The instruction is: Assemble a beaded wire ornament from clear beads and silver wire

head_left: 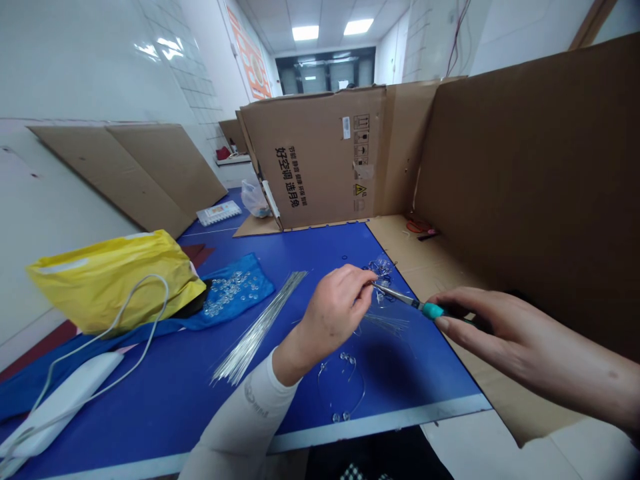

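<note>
Two hands over a blue table [175, 400]: left hand [333, 310] with its grip pinched shut beside tangled wire [381, 280], right hand [525, 340] with its grip closed on teal-handled pliers [433, 310].

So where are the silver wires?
The silver wires lie on the blue table, left of the left hand, below the blue pouch of clear beads, in the head view.

Shiny metal wires [255, 330], steel pliers [400, 298] with glossy teal plastic grip [433, 311], matt corrugated cardboard panels [525, 180]
</note>
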Motion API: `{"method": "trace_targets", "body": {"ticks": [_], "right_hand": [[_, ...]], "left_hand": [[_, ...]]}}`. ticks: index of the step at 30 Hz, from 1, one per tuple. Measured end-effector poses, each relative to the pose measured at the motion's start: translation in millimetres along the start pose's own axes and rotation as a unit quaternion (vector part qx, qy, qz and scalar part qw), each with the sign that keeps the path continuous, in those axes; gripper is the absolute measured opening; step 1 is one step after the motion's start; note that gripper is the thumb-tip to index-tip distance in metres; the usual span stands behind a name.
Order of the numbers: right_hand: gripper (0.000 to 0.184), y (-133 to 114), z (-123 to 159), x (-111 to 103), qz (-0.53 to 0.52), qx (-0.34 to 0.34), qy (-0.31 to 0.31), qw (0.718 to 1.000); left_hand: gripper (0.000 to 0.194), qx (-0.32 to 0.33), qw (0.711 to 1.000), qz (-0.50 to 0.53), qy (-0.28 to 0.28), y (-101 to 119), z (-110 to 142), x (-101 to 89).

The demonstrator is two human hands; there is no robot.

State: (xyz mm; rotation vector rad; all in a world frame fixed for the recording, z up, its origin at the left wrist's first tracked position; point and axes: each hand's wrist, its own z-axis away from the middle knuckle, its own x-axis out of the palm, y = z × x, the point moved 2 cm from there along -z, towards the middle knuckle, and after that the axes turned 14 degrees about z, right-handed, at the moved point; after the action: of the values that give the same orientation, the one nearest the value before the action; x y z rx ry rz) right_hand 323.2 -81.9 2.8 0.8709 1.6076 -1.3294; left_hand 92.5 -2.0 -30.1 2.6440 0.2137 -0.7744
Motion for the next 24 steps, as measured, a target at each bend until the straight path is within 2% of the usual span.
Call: {"method": "trace_targets", "body": {"ticks": [6,14,18,24], "right_hand": [[0.054,-5,-1,-4,0.031,-0.005,0.005,1.0],[0.057,-12,-7,-11,0.087,-0.004,-0.018,0.996],[0.056,-16,-9,-12,0.099,0.004,-0.024,0.995],[0.052,-17,-10,-13,0.116,-0.021,-0.015,0.993]], "left_hand": [[0.017,0.032,0.996,-0.062,-0.049,1,3,1.0],[0.019,0.022,0.984,-0.131,-0.123,-1,10,0.7],[0.02,0.007,0.98,-0.138,-0.14,1,9,-0.8],[0.019,-0.002,0.976,-0.145,-0.164,1,10,-2.1]]}}
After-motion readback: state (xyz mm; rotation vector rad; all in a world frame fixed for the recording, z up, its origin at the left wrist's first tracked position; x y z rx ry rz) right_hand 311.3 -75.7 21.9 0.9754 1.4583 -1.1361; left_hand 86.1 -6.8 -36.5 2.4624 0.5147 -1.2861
